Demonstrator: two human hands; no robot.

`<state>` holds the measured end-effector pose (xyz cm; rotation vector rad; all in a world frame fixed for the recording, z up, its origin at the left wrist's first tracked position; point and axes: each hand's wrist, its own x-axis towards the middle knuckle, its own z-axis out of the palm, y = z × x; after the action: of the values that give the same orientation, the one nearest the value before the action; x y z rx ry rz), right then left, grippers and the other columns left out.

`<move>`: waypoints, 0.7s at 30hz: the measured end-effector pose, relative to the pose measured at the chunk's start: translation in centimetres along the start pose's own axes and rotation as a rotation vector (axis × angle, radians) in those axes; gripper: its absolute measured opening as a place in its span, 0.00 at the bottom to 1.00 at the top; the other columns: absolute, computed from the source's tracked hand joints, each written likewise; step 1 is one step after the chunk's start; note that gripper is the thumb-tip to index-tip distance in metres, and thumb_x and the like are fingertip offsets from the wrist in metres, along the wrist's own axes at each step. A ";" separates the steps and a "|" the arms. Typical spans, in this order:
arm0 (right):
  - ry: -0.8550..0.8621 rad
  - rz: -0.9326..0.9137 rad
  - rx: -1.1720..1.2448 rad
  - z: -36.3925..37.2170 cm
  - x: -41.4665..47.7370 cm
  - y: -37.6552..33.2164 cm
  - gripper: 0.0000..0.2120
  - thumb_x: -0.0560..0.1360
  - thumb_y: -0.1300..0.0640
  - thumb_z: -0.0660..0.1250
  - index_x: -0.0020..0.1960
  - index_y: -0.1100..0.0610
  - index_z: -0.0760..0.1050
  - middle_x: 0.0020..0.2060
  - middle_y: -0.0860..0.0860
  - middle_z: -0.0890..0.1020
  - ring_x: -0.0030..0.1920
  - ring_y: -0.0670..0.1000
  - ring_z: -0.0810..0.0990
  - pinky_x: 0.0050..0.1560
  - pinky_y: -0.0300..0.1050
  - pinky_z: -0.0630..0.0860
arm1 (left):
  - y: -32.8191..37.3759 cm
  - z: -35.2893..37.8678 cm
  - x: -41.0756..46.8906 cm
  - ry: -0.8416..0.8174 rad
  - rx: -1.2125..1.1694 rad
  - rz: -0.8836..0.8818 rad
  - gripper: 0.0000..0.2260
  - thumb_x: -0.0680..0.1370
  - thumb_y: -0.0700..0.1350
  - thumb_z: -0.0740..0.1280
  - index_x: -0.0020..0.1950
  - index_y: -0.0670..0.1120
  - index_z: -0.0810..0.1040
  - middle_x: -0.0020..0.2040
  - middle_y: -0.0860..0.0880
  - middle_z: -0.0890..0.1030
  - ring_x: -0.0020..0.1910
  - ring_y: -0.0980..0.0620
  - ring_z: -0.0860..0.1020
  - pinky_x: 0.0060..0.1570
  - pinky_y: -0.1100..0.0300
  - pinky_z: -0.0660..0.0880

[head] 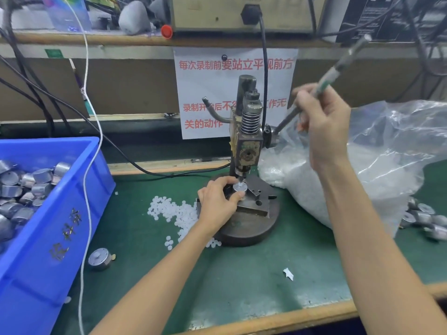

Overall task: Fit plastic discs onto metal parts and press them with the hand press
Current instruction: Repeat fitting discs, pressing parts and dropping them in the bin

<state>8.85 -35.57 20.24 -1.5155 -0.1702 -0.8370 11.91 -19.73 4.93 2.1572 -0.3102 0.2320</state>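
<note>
At frame centre, left grip [219, 199] pinches metal part [240, 187] steady under ram [242, 174]; right grip [321, 117] clasps lever [338, 66], prob. ready to press.

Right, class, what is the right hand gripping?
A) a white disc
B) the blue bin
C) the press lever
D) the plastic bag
C: the right hand curls round the lever, while the left hand pinches the metal part under the press.

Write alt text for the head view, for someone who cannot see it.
A person's left hand holds a round silver metal part under the ram of a dark metal hand press, while the right hand grips its long lever. Loose white plastic discs lie on the green mat.
</note>
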 end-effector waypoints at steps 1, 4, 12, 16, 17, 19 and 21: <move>0.016 -0.044 -0.001 0.0 -1.4 0.4 0.03 0.75 0.60 0.63 0.43 0.55 0.74 0.33 0.45 0.74 0.29 0.45 0.67 0.30 0.39 0.67 | -0.1 0.1 0.1 0.003 0.005 0.003 0.13 0.74 0.51 0.70 0.58 0.52 0.77 0.55 0.58 0.78 0.56 0.58 0.69 0.56 0.65 0.53; 0.059 -0.109 0.077 0.4 -4.3 1.8 0.08 0.76 0.67 0.60 0.45 0.55 0.72 0.36 0.41 0.77 0.33 0.43 0.71 0.35 0.38 0.71 | -0.2 0.2 0.0 0.020 0.056 0.031 0.14 0.74 0.51 0.69 0.59 0.51 0.76 0.55 0.57 0.78 0.54 0.59 0.68 0.52 0.67 0.52; 0.194 -0.109 0.151 2.0 -3.5 2.6 0.14 0.73 0.73 0.55 0.46 0.57 0.72 0.39 0.43 0.77 0.36 0.40 0.73 0.37 0.37 0.72 | -0.1 0.2 0.3 0.000 0.105 0.054 0.14 0.75 0.51 0.68 0.60 0.51 0.76 0.58 0.56 0.78 0.59 0.54 0.70 0.52 0.65 0.52; 0.134 -0.008 0.126 2.3 -2.2 1.7 0.20 0.75 0.74 0.55 0.64 0.62 0.69 0.52 0.54 0.76 0.42 0.44 0.73 0.45 0.38 0.75 | -0.2 0.2 0.2 -0.007 0.143 0.072 0.13 0.76 0.50 0.67 0.61 0.50 0.76 0.61 0.55 0.76 0.60 0.53 0.70 0.50 0.64 0.52; 0.114 0.000 0.105 2.3 -2.0 1.7 0.22 0.75 0.74 0.55 0.67 0.62 0.67 0.55 0.54 0.75 0.44 0.45 0.74 0.48 0.39 0.76 | -0.2 0.3 0.2 -0.012 0.151 0.072 0.14 0.76 0.50 0.66 0.61 0.50 0.76 0.62 0.55 0.75 0.60 0.53 0.70 0.51 0.63 0.52; 0.071 0.021 0.067 2.0 -2.3 1.8 0.25 0.75 0.73 0.56 0.70 0.59 0.64 0.61 0.53 0.74 0.48 0.46 0.76 0.53 0.42 0.77 | 0.0 0.3 0.3 -0.026 0.164 0.063 0.13 0.77 0.49 0.66 0.61 0.50 0.75 0.62 0.55 0.75 0.60 0.52 0.70 0.51 0.62 0.53; 0.043 0.065 0.025 1.2 -3.9 2.6 0.24 0.75 0.72 0.58 0.69 0.56 0.66 0.61 0.50 0.75 0.50 0.43 0.78 0.53 0.41 0.77 | 0.2 0.2 0.3 -0.034 0.172 0.045 0.13 0.77 0.49 0.66 0.61 0.50 0.75 0.62 0.55 0.76 0.61 0.52 0.69 0.52 0.61 0.53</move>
<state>8.03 -33.38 16.00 -1.4708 -0.0990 -0.8126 12.14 -20.06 5.07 2.3279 -0.3708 0.2556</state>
